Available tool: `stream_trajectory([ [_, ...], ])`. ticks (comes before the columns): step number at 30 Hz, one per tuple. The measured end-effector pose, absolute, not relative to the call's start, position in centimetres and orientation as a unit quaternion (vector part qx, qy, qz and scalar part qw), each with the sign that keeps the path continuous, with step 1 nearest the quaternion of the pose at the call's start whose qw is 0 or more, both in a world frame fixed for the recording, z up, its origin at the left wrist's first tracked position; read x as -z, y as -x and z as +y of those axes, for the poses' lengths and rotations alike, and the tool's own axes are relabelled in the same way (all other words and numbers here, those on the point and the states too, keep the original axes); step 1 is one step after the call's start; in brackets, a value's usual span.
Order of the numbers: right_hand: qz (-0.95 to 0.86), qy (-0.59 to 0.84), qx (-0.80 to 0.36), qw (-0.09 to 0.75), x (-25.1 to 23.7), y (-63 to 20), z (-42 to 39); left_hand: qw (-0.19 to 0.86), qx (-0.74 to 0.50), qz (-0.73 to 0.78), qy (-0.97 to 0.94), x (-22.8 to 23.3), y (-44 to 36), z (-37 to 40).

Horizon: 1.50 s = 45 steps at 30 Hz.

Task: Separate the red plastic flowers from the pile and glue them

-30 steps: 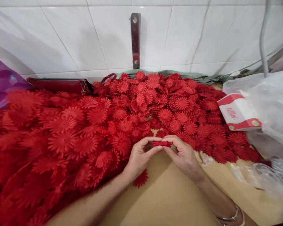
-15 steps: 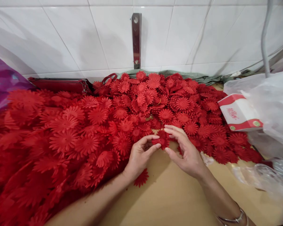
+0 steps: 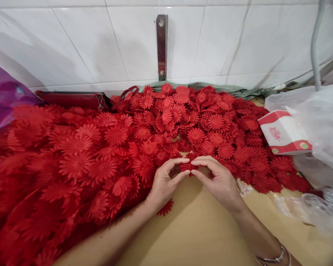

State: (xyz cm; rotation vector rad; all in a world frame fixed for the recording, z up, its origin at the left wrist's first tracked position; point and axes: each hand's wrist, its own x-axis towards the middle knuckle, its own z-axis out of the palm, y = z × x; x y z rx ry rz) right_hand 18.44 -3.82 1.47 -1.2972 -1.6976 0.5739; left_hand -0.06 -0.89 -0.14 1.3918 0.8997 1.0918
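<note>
A big heap of red fabric flower petals point(image 3: 105, 147) covers the left and middle of a tan table point(image 3: 205, 236). At the heap's near edge my left hand point(image 3: 166, 183) and my right hand point(image 3: 220, 181) meet, thumbs and forefingers pinching one small red flower piece point(image 3: 188, 166) between them. Both hands grip this piece just above the tabletop. One loose red flower point(image 3: 165, 207) lies on the table under my left wrist. A silver bangle point(image 3: 277, 255) is on my right wrist.
A white and red tissue box point(image 3: 283, 133) sits at the right by clear plastic bags point(image 3: 319, 122). A dark red purse point(image 3: 72, 99) lies against the white tiled wall. A purple bag point(image 3: 2, 96) is at far left. A metal bracket point(image 3: 161, 44) hangs on the wall.
My right hand had lifted off and reached toward the heap half a second ago; now it has come back and pinches the flower piece together with my left hand.
</note>
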Motion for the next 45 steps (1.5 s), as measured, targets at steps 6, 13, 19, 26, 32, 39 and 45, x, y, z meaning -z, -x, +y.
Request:
stream_trajectory([
  [6,-0.679,0.515,-0.228,0.471,-1.3,-18.3,-3.6,0.587,-0.472,0.376,-0.54,0.0,-0.1,-0.8],
  [13,-0.665,0.516,-0.236,0.485,-0.8,-18.0,-3.6,0.655,-0.467,0.389,-0.45,-0.4,-0.3,-1.0],
  [19,-0.665,0.529,-0.202,0.486,-0.5,-17.9,-3.7,0.662,-0.484,0.409,-0.4,-0.3,-0.3,-0.4],
  [26,-0.679,0.532,-0.157,0.481,-0.8,-18.0,-3.7,0.688,-0.458,0.378,-0.417,-0.4,-0.3,-0.3],
  [32,-0.672,0.541,-0.161,0.479,-0.5,-18.1,-3.7,0.718,-0.431,0.345,-0.423,-0.7,-0.2,-0.4],
  [39,-0.634,0.554,-0.228,0.488,-0.1,-18.1,-3.4,0.7,-0.428,0.36,-0.444,-0.3,0.0,-0.5],
  [45,-0.639,0.554,-0.219,0.486,0.1,-17.9,-3.5,0.696,-0.432,0.375,-0.434,-0.2,-0.4,-0.4],
])
